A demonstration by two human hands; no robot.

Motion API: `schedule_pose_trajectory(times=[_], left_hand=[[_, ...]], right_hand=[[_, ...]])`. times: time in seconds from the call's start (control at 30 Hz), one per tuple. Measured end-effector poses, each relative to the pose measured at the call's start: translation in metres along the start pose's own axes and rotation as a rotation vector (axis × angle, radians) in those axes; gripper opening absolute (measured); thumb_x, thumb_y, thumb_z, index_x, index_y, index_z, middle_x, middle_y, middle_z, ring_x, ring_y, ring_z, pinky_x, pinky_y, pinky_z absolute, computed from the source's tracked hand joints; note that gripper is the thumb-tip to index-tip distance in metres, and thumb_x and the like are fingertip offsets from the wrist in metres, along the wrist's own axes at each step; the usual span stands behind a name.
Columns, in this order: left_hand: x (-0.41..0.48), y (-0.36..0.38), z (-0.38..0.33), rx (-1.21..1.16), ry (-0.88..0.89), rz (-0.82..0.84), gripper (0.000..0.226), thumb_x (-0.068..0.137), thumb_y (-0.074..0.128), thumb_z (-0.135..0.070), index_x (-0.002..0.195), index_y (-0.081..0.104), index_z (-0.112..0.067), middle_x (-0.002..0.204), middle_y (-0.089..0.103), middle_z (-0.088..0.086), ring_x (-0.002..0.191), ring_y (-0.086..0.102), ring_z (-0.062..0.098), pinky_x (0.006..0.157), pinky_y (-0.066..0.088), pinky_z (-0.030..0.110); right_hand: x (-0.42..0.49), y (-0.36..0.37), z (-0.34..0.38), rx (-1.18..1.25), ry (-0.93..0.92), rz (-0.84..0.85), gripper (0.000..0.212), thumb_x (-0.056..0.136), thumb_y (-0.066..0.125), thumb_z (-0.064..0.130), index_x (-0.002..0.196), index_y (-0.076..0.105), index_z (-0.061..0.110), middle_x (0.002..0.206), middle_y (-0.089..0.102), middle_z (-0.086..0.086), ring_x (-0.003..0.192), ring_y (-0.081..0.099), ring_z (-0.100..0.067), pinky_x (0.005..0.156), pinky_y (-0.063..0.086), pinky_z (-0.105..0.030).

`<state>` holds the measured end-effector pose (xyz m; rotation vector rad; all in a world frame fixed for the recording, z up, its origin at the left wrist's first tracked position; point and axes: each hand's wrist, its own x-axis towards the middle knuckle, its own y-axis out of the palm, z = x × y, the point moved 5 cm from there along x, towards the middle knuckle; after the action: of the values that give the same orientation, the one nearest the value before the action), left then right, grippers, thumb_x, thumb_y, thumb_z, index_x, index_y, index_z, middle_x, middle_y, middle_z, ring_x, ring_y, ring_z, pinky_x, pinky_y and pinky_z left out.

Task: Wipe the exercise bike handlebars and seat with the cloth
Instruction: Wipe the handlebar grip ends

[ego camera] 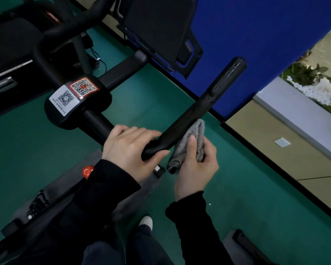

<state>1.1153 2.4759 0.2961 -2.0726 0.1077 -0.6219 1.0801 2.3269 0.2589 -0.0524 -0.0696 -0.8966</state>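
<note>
Your left hand (128,148) grips the handlebar (195,113) at its near end, with your right hand (195,173) just right of it. The cloth (199,132) sits between right hand and handlebar, touching both.

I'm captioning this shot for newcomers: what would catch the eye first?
Near centre, the left hand grips the black handlebar while the right hand holds a folded grey cloth against it. Up left, two QR-code stickers, white and red, stand out on the dark bike.

Folded grey cloth (189,144) lies against the black, wet-streaked handlebar (208,106).
</note>
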Motion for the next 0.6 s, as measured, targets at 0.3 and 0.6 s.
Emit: schedule_pose_trajectory(times=[0.3,0.6], left_hand=[[0.000,0.001,0.001,-0.018,-0.009,-0.007,0.037,0.081,0.056,-0.053,0.094,0.070,-0.021,0.076,0.067,-0.010,0.071,0.065,0.017,0.076,0.035,0.032],[0.000,0.002,0.001,-0.034,0.006,-0.037,0.039,0.081,0.053,-0.054,0.092,0.070,-0.021,0.074,0.066,-0.009,0.068,0.064,0.018,0.074,0.033,0.031]], right_hand=[[0.043,0.011,0.041,-0.240,-0.335,0.116,0.017,0.084,0.068,-0.001,0.100,0.070,0.003,0.103,0.053,-0.011,0.095,0.054,-0.009,0.087,0.040,-0.006],[0.068,0.040,0.085,-0.747,-0.673,0.600,0.011,0.087,0.067,0.011,0.096,0.073,0.009,0.096,0.062,0.003,0.098,0.054,-0.024,0.084,0.033,-0.014]])
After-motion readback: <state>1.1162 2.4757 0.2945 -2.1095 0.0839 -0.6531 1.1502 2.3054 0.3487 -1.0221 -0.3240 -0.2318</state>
